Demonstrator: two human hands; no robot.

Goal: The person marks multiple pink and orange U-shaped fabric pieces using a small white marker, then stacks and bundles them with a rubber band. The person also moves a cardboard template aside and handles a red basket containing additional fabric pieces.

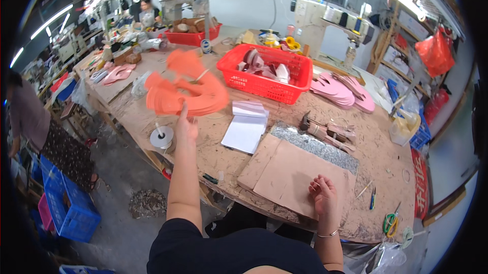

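Orange sole-shaped pieces [185,91], a bundled stack of flat cut-outs, hang in the air over the far left part of the workbench [386,162], blurred by motion; the left hand [187,126] is raised beneath them with the arm stretched away from the body; the fingers appear to pinch the lower edge of the stack, though blur prevents confirming how tightly, and the fingertips are not distinct. Just near of that hand a roll of white tape [162,137] sits at the bench's left edge, within easy reach of the seat. Right of it an open white notebook [246,126] lies flat, clear of the cutting area. Further right a tan cardboard sheet [290,172] overlaps a grey speckled slab [315,147], seemingly a working pad set directly before the person; the right hand [324,197] rests on the near right part of the cardboard, fingers loosely curled, holding nothing, apparently steadying the sheet. Far of the slab a hammer [320,127] lies with other small tools; beyond, a red basket [267,73] keeps loose parts together; right of it pink soles [343,91] are fanned in a pile on the bench. At the near right edge lie green-handled scissors [390,222].
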